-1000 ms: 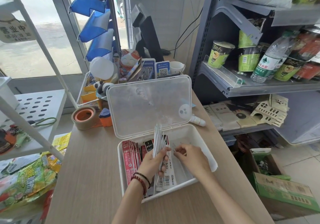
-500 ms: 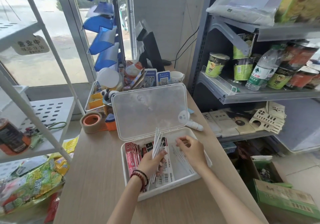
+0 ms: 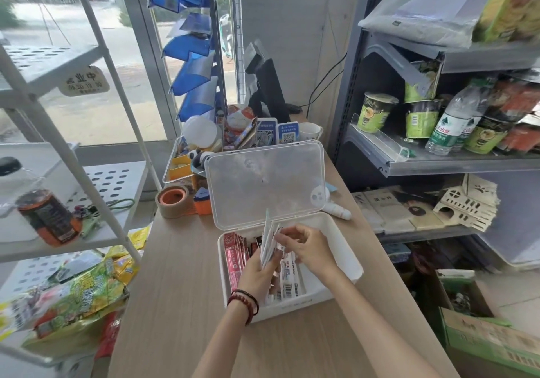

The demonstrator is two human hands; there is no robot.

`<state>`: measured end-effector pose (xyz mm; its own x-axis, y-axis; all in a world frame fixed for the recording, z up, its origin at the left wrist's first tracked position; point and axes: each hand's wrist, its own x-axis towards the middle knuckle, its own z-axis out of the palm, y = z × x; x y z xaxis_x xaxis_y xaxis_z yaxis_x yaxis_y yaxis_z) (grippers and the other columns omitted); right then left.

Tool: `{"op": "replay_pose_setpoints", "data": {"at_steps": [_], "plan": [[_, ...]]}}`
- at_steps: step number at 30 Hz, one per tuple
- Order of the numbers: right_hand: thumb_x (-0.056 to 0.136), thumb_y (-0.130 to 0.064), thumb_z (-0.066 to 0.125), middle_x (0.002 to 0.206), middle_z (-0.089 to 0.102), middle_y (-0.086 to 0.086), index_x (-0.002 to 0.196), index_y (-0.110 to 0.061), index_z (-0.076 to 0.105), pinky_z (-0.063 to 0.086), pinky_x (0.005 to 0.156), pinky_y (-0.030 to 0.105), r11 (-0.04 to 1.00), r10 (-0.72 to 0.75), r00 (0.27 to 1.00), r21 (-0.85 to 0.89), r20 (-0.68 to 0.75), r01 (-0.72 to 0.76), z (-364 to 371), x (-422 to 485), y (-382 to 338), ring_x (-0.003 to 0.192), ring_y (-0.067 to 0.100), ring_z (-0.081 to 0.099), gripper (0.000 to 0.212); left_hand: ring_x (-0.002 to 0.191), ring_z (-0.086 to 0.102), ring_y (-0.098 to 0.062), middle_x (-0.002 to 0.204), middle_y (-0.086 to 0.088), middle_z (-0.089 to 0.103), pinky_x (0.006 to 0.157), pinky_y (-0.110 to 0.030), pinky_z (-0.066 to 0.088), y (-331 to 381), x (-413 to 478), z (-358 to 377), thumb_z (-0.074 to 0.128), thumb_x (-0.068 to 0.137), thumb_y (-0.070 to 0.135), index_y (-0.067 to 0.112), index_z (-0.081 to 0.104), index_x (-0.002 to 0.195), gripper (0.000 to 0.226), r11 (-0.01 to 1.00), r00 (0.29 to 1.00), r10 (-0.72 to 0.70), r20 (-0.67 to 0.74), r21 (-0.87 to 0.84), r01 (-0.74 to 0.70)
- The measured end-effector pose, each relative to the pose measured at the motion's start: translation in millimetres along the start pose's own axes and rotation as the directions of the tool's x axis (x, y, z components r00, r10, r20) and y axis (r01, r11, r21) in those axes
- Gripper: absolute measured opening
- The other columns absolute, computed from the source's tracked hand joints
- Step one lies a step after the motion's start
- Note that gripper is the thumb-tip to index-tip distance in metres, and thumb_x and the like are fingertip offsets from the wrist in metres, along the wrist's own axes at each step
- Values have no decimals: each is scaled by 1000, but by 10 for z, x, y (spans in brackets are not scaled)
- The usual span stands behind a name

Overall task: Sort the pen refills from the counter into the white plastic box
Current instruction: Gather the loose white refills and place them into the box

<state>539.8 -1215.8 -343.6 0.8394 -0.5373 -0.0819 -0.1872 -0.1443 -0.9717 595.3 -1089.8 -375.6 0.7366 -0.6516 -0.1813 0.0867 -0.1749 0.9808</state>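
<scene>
On the wooden counter (image 3: pixel 181 290), tape roll (image 3: pixel 173 201) far left, red refill packs (image 3: pixel 233 256) standing in the left end of the open white plastic box (image 3: pixel 346 233), left hand (image 3: pixel 258 275) gripping white refill packs (image 3: pixel 268 242) upright over it, right hand (image 3: pixel 311 249) pinching their upper edge.

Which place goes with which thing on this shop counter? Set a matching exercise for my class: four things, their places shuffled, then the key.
Things
1. tape roll
2. water bottle
3. red refill packs
4. white mug

Places
A. in the white box, at its left wall
B. on the grey shelf
C. on the counter, left of the open lid
D. on the counter, behind the lid

Pairs: 1-C, 2-B, 3-A, 4-D
</scene>
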Motion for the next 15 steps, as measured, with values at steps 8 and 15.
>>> {"op": "replay_pose_setpoints", "data": {"at_steps": [8,15], "plan": [[86,-36,70,90,75,-1,98,-19,66,46,51,20,999,28,1000,-23,7,-28,-29,113,-59,82,11,70,21,46,48,-11,66,0,49,44,-26,45,24,53,128,52,95,23,16,57,100,11,981,998,-66,-25,-185,60],[97,-31,54,93,74,0,105,-19,53,45,49,21,990,87,986,125,-140,-70,-118,144,-7,68,8,68,15,51,54,-11,70,4,56,54,-25,50,-53,32,62,51,95,30,17,53,97,13,993,996,-90,12,72,89]]}}
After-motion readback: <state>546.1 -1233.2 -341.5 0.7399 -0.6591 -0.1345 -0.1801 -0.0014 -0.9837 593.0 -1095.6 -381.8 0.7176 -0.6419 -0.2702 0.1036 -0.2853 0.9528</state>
